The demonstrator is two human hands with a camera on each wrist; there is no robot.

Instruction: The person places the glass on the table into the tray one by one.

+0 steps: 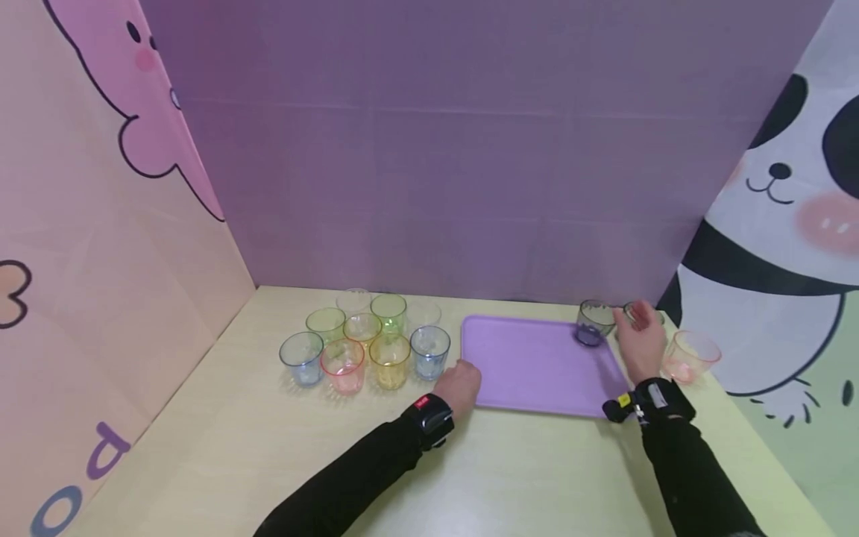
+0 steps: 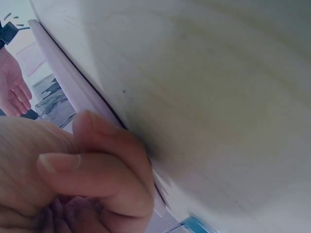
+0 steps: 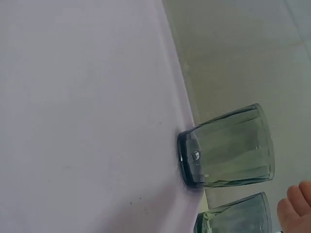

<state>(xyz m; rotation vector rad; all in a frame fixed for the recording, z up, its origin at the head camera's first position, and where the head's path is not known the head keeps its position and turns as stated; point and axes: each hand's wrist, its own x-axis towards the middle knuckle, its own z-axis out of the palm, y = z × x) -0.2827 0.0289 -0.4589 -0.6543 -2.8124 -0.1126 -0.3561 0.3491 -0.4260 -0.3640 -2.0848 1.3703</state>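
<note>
My left hand [image 1: 459, 388] rests at the left front corner of the purple tray [image 1: 537, 365], its fingers curled in with nothing visible in them. In the left wrist view those curled fingers [image 2: 107, 179] overlap the tray's edge. A smoky dark-green glass [image 1: 594, 325] stands upright at the tray's back right corner. My right hand [image 1: 642, 343] is over the tray's right side, its fingers [image 3: 295, 206] extended and apart from the rim of a second smoky-green glass [image 3: 240, 218]. In the head view that second glass is partly hidden behind the hand.
A pale pink glass [image 1: 691, 356] stands to the right of my right hand. Left of the tray several tinted glasses cluster, including a blue glass [image 1: 430, 352], a yellow glass [image 1: 389, 361] and a red-rimmed glass [image 1: 344, 367]. A purple backdrop [image 1: 436, 171] rises behind the table.
</note>
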